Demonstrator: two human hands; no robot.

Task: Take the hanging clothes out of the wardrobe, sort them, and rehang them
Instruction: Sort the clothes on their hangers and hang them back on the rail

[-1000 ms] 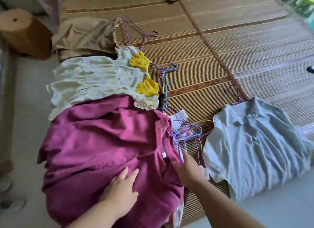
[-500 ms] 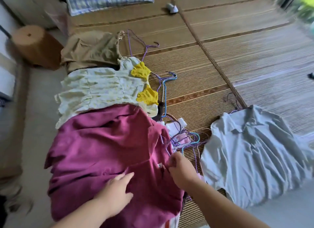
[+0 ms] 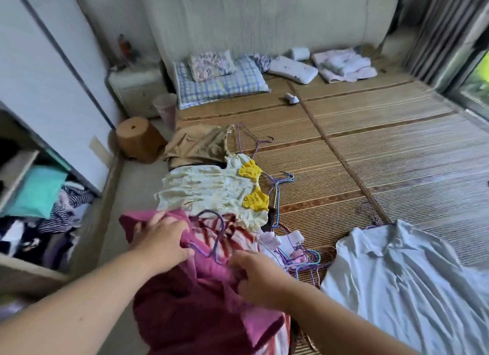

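My left hand (image 3: 161,239) grips the upper edge of a magenta garment (image 3: 195,309), and my right hand (image 3: 258,275) grips its cloth lower right; the garment is bunched and lifted. A purple wire hanger (image 3: 211,238) pokes out of it over a red-and-white striped garment (image 3: 238,238) underneath. Beyond lie a cream dress with yellow sleeves (image 3: 211,193) and a tan garment (image 3: 198,145). A pale blue shirt (image 3: 402,291) lies flat at the right. Loose wire hangers (image 3: 301,262) lie tangled between the piles.
The clothes lie on a woven mat (image 3: 370,148) covering the bed. An open wardrobe (image 3: 34,195) with piled clothes stands at the left. A round wooden stool (image 3: 137,140) sits beside it. Pillows (image 3: 219,79) and folded bedding (image 3: 344,64) lie at the far end.
Both hands went from lying on the flat magenta garment to gripping it and lifting it, which uncovered the striped garment and a purple hanger. The view has tilted up toward the room.
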